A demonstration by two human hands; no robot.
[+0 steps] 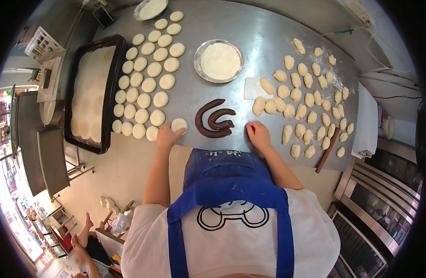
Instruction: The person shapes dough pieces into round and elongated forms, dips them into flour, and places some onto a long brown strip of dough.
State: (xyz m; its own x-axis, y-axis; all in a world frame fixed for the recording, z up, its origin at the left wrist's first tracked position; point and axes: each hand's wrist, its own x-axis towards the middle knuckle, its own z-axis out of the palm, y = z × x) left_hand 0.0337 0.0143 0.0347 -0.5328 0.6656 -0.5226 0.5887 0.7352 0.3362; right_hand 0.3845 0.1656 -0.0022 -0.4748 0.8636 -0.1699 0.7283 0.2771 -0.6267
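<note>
My left hand (167, 135) is at the front edge of the metal table, its thumb and fingers at the rim of a flat dough round (179, 125). To its left and beyond lie several rows of similar white dough rounds (148, 85). My right hand (258, 135) rests near the front edge with its fingers curled in; whether anything is inside is hidden. Between my hands lies a curved rope of dark brown filling (204, 125), with a shorter bent piece (217, 119) inside its curve. Right of my right hand are many small pale dough lumps (300, 111).
A steel bowl of flour (219, 61) stands beyond the filling. A white scraper (255, 88) lies by the lumps, and a wooden rolling pin (327, 151) near the right front edge. At left is a black-rimmed baking tray (105, 147). Another person's leg (84, 231) shows lower left.
</note>
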